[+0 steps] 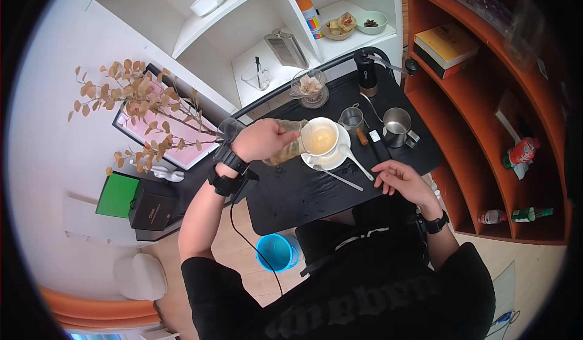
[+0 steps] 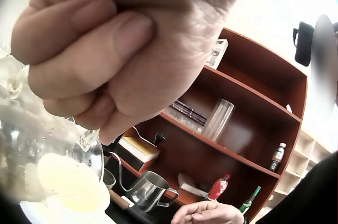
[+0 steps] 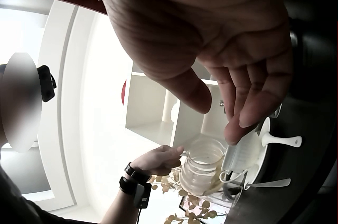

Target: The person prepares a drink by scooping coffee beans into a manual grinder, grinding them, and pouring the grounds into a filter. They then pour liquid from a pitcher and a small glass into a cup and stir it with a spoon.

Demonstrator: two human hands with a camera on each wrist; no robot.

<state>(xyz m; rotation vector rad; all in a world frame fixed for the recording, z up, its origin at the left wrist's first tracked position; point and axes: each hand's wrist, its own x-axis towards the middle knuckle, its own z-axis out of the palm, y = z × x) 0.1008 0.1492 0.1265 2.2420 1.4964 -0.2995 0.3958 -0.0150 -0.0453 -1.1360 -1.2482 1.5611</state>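
Note:
My left hand (image 1: 262, 139) grips the handle of a clear ribbed glass pitcher (image 3: 203, 163), its fingers curled in the left wrist view (image 2: 90, 50). The pitcher is tilted, its mouth at the rim of a white cup (image 1: 316, 123). Pale yellowish liquid shows in the cup, which stands on a white saucer (image 1: 347, 144). A white spoon (image 1: 357, 162) rests at the saucer's right side, and a longer-handled spoon (image 1: 340, 178) lies at its front. My right hand (image 1: 404, 184) hangs by the table's front right edge, fingers loosely bent, holding nothing.
Behind the cup stand a glass dripper with a paper filter (image 1: 311, 88), a small glass cup (image 1: 351, 119), a black hand grinder (image 1: 366, 75) and a steel gooseneck kettle (image 1: 397, 127). A wood-tipped dark tool (image 1: 362, 136) lies nearby. Below is a blue bucket (image 1: 276, 252).

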